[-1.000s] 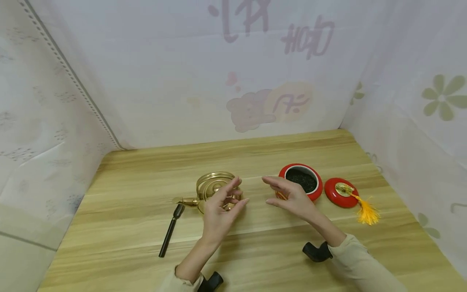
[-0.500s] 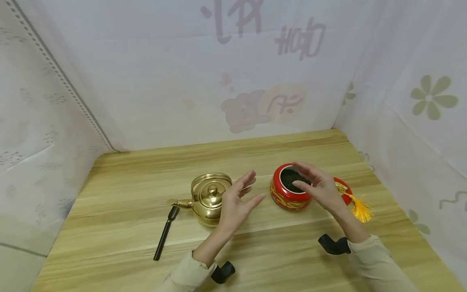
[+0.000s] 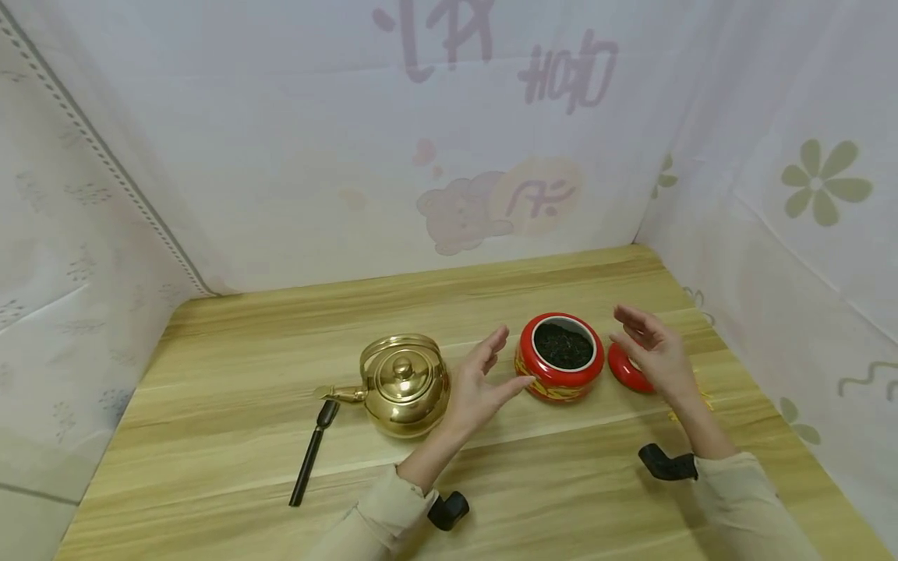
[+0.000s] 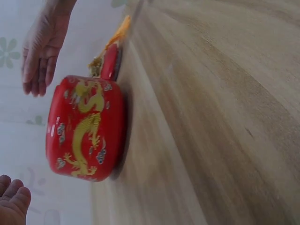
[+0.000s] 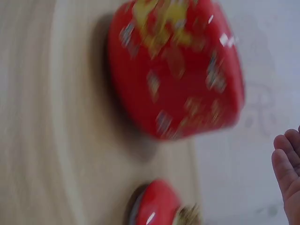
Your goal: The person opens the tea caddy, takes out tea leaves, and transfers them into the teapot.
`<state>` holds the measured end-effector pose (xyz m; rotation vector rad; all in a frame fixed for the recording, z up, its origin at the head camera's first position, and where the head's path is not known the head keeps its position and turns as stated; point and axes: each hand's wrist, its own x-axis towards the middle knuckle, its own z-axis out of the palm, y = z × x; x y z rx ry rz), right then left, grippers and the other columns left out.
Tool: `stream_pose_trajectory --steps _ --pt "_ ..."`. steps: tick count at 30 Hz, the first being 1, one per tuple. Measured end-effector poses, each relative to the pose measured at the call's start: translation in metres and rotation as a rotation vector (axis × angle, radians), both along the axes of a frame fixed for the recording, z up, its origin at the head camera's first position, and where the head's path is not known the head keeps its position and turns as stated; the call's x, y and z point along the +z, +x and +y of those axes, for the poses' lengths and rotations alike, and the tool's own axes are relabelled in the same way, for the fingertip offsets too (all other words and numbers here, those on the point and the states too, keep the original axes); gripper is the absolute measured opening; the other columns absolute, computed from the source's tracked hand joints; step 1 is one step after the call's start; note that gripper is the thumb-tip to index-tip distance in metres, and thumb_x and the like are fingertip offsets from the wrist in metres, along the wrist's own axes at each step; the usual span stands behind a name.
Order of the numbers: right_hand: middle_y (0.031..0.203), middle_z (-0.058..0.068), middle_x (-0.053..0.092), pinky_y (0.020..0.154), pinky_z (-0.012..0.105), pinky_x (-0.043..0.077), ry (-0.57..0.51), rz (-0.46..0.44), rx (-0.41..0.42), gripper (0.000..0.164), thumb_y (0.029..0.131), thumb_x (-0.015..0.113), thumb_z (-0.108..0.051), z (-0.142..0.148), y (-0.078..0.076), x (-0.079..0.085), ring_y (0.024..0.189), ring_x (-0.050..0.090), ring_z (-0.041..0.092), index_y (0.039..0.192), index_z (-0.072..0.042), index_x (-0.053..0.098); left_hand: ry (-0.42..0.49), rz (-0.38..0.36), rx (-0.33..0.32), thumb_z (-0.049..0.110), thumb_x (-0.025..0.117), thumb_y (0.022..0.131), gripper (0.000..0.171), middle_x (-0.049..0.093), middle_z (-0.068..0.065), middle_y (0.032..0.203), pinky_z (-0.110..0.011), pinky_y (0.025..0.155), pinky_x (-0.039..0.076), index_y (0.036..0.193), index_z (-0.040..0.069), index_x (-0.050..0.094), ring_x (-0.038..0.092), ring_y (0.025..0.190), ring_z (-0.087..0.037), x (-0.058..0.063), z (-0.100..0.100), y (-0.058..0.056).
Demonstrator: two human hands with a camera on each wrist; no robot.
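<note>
A red jar (image 3: 559,383) with a yellow dragon on its side stands without its lid, dark tea leaves (image 3: 563,347) inside. My left hand (image 3: 479,389) hovers between the brass teapot (image 3: 401,401) and the jar, thumb and fingers spread, holding nothing. Over the red lid (image 3: 627,372) is my right hand (image 3: 658,358), fingers loosely bent and nothing in them; it hides part of the lid and its yellow tassel. The left wrist view shows the jar (image 4: 86,129) upright, with the right hand (image 4: 43,51) raised above the lid (image 4: 110,61).
A dark tea scoop (image 3: 313,456) lies on the wooden table (image 3: 231,374), its tip near the teapot's spout. Black wrist mounts (image 3: 449,510) stick out from both sleeves. Printed curtains (image 3: 316,156) enclose the back and sides of the table.
My right hand has moved right, from beside the jar across its mouth to above the lid. My left hand has shifted right, from over the teapot toward the jar. The view has turned slightly.
</note>
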<state>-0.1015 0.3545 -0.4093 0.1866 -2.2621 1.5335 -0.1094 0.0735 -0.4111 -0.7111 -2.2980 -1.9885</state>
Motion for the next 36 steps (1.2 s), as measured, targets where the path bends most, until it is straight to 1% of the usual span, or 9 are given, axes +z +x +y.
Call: stream_pose_trajectory --steps 3,9,11,13,15,19,24,29,36 --pt "0.114 -0.011 0.061 0.089 0.008 0.044 0.044 -0.039 -0.073 0.042 0.086 0.065 0.0 0.013 0.001 -0.008 0.105 0.055 -0.008 0.123 0.014 0.053 -0.022 0.001 -0.018 0.015 0.08 0.074 0.075 0.046 -0.013 0.141 -0.042 0.105 0.04 0.138 -0.001 0.043 0.044 0.13 -0.024 -0.004 0.004 -0.002" --pt "0.119 0.024 0.06 0.084 0.005 0.045 0.178 -0.107 -0.193 0.042 0.085 0.068 -0.007 0.034 0.003 -0.022 0.099 0.052 -0.016 0.122 0.01 0.056 -0.086 -0.011 -0.045 0.017 0.08 0.075 0.078 0.042 -0.015 0.144 -0.042 0.105 0.04 0.14 -0.001 0.04 0.042 0.132 -0.028 -0.011 0.012 -0.005" --pt "0.121 0.029 0.058 0.085 0.005 0.045 0.225 -0.128 -0.208 0.041 0.085 0.068 -0.007 0.039 0.004 -0.026 0.1 0.05 -0.016 0.122 0.009 0.057 -0.11 -0.03 -0.048 0.018 0.08 0.075 0.079 0.041 -0.014 0.145 -0.041 0.106 0.04 0.141 0.0 0.039 0.041 0.133 -0.026 -0.014 0.015 -0.006" --pt "0.122 0.028 0.057 0.085 0.005 0.044 0.283 -0.157 -0.219 0.041 0.085 0.068 -0.007 0.043 0.005 -0.028 0.104 0.053 -0.009 0.122 0.008 0.057 -0.122 -0.047 -0.052 0.019 0.08 0.075 0.081 0.04 -0.014 0.146 -0.039 0.106 0.039 0.141 0.0 0.038 0.039 0.134 -0.025 -0.017 0.019 -0.008" --pt "0.122 0.027 0.058 0.085 0.006 0.045 0.345 -0.178 -0.226 0.041 0.085 0.069 -0.007 0.046 0.007 -0.03 0.109 0.058 0.007 0.121 0.008 0.057 -0.12 -0.07 -0.054 0.019 0.081 0.075 0.083 0.039 -0.013 0.147 -0.038 0.107 0.038 0.142 0.001 0.037 0.037 0.135 -0.023 -0.02 0.022 -0.009" --pt "0.117 0.027 0.06 0.079 -0.002 0.039 0.446 -0.174 -0.236 0.041 0.082 0.072 -0.008 0.049 0.008 -0.034 0.107 0.057 0.04 0.118 0.007 0.06 -0.096 -0.089 -0.055 0.018 0.081 0.074 0.085 0.039 -0.012 0.147 -0.039 0.106 0.039 0.144 0.002 0.034 0.036 0.136 -0.024 -0.024 0.029 -0.011" --pt "0.105 0.027 0.063 0.074 -0.005 0.029 0.509 -0.113 -0.234 0.035 0.077 0.075 -0.002 0.051 0.009 -0.039 0.098 0.058 0.042 0.109 0.007 0.064 -0.085 -0.096 -0.055 0.018 0.081 0.075 0.087 0.038 -0.01 0.148 -0.039 0.107 0.037 0.146 0.004 0.032 0.035 0.136 -0.024 -0.027 0.033 -0.012" --pt "0.097 0.025 0.064 0.069 -0.002 0.033 0.549 -0.111 -0.247 0.03 0.075 0.077 -0.001 0.055 0.01 -0.045 0.093 0.059 0.039 0.103 0.005 0.067 -0.095 -0.07 -0.052 0.018 0.081 0.075 0.088 0.038 -0.011 0.148 -0.037 0.11 0.035 0.146 0.003 0.031 0.035 0.136 -0.023 -0.03 0.036 -0.013" --pt "0.092 0.023 0.064 0.065 0.012 0.04 0.587 -0.093 -0.272 0.023 0.073 0.077 0.002 0.058 0.01 -0.05 0.086 0.059 0.037 0.094 0.004 0.068 -0.17 -0.026 0.007 0.02 0.08 0.076 0.084 0.038 -0.016 0.147 -0.04 0.111 0.032 0.143 0.002 0.035 0.035 0.136 -0.026 -0.035 0.04 -0.015"
